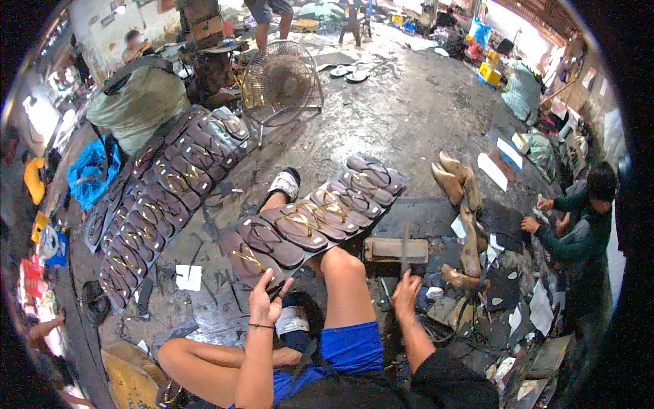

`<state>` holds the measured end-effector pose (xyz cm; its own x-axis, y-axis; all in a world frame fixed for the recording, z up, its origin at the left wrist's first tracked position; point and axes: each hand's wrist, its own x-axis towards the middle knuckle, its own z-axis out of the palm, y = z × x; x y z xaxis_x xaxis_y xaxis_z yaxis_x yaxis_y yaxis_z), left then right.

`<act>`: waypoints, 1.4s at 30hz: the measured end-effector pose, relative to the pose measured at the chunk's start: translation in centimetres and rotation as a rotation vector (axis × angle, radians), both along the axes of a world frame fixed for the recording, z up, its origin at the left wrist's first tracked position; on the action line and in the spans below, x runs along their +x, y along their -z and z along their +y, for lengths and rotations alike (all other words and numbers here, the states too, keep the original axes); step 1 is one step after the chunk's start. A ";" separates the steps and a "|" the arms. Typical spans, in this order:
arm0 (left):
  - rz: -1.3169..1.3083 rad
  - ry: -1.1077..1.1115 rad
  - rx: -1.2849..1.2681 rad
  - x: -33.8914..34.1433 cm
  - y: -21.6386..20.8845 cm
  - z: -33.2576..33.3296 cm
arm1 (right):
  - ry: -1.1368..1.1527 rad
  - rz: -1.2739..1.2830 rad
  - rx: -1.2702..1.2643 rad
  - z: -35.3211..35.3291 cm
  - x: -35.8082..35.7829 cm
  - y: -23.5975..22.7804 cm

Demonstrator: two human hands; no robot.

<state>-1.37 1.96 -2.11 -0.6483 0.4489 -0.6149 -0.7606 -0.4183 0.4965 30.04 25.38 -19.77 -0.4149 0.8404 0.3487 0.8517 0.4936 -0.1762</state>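
Observation:
A row of brown thong sandals with gold-trimmed straps lies across my bent shin in front of me. My left hand is at the near end of that row, its thumb and fingers closing around something dark at the nearest sandals. Exactly what sits between those fingers is hard to make out. To the right, my right hand grips a knife with a narrow blade pointing up and away from me. Just beyond that hand lies a brown rectangular block.
Another long row of sandals stretches across the floor at left, by a big sack. A standing fan is farther ahead. Wooden shoe lasts and scraps lie at right, where another person works. White paper lies at left.

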 end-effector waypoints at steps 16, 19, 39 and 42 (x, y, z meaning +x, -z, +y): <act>0.026 -0.034 -0.080 -0.9 -3.9 -7.0 | -0.356 0.733 -1.457 -17.0 -7.8 -20.9; 0.058 -0.016 -0.192 -1.1 -1.8 -8.5 | -0.510 0.499 -1.429 -20.1 -9.3 -21.6; -0.043 -0.139 -0.014 2.2 0.0 -7.5 | -0.812 0.097 -1.144 -16.9 -18.2 -17.8; -0.083 -0.183 -0.003 2.6 0.0 -7.3 | -0.839 0.047 -1.152 -16.2 -20.1 -16.9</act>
<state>1.28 -5.35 -2.13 -0.6663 0.3263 -0.6705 -0.7101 -0.5522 0.4369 9.92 9.17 -2.83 -0.9305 0.1748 -0.3220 0.3660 0.4039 -0.8384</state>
